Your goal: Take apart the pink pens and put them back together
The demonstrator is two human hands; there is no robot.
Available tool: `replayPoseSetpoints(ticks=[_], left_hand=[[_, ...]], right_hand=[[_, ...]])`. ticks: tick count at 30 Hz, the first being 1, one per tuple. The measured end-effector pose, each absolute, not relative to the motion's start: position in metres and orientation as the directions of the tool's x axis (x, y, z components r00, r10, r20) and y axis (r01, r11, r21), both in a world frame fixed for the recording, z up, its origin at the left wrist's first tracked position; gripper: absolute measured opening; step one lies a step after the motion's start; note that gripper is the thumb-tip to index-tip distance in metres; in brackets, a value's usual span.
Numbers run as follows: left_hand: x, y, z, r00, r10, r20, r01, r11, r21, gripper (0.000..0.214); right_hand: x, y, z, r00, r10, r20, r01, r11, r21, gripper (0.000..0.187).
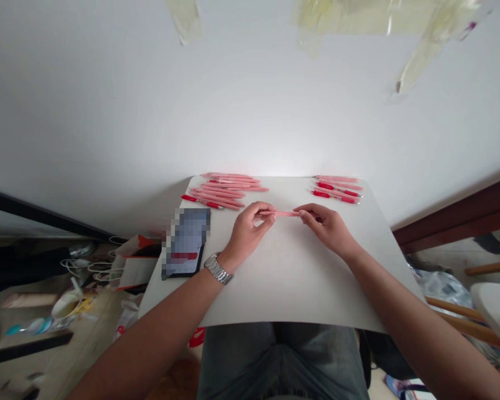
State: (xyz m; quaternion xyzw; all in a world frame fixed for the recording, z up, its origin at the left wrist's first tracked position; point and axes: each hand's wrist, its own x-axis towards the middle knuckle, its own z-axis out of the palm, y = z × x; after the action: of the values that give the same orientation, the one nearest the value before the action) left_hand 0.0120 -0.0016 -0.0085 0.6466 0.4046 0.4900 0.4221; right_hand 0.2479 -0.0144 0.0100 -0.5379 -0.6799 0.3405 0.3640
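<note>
Over the middle of the white table, a pink pen (286,214) lies level between my two hands. My left hand (254,222) pinches its left end between thumb and fingers; a metal watch (218,269) circles that wrist. The right end is held in my right hand (323,223), whose curled fingers hide the tip. Beyond my left hand, several pink pens (225,191) lie in a loose pile, with a red pen (202,201) at its near side. Past my right hand rests a smaller row of pink pens (337,179) and red pens (335,196).
A phone (186,241), its screen blurred out, lies on the left of the white table (300,289). The table stands against a white wall (250,111) with tape remnants. A cup (66,303) and bottle (37,326) are low at left; a chair (495,300) is at right.
</note>
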Motion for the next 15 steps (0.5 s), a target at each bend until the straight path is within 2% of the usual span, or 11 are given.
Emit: replayPoseSetpoints(ticks=[7, 15], left_hand=[[0.0137, -0.0034, -0.0051, 0.207, 0.947, 0.246, 0.031, -0.258, 0.966, 0.023], [0.0135, -0.0043, -0.0059, 0.226, 0.962, 0.153, -0.185, -0.112, 0.976, 0.034]], right_hand=[[0.2465, -0.0151, 0.0089, -0.282, 0.948, 0.150, 0.529, 0.283, -0.800, 0.041], [0.2451, -0.0165, 0.0068, -0.293, 0.949, 0.116, 0.519, 0.260, -0.815, 0.044]])
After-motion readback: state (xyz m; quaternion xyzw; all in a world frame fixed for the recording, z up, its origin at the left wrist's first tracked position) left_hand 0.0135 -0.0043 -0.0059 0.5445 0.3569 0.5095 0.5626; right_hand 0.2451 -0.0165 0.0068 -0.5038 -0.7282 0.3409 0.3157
